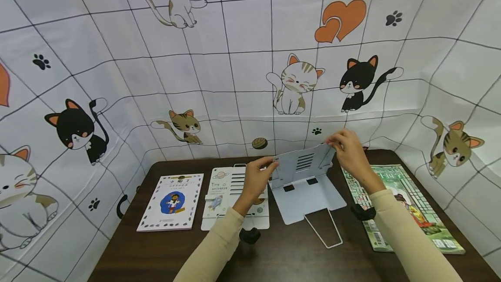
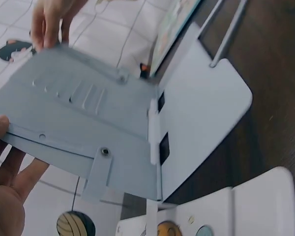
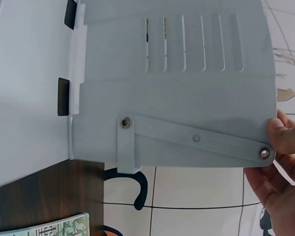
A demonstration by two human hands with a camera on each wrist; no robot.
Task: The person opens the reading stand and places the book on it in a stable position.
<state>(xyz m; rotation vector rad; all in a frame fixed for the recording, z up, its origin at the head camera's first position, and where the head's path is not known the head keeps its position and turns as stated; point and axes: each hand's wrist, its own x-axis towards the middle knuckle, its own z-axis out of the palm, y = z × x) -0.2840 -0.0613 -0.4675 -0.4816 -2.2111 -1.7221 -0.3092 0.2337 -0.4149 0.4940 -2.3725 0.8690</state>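
Observation:
A pale grey-blue folding book stand [image 1: 307, 195] sits on the dark table, its slotted back panel [image 1: 301, 164] raised from the flat base. My left hand [image 1: 256, 182] pinches the panel's upper left corner. At the upper right corner my right hand [image 1: 348, 153] pinches the same panel between thumb and fingers. A hinged side arm [image 3: 196, 137] runs along the panel's edge in the right wrist view. From the base's front a white wire loop [image 1: 326, 229] extends over the tabletop.
Left of the stand lies a second, flat stand [image 1: 219, 186] with "Tiny universe" printed on it. Farther left is a white book [image 1: 172, 203] with a blue circle. A green magazine [image 1: 407, 203] lies at the right, partly under my right forearm. Cat-print cloth [image 1: 250, 68] hangs behind the table.

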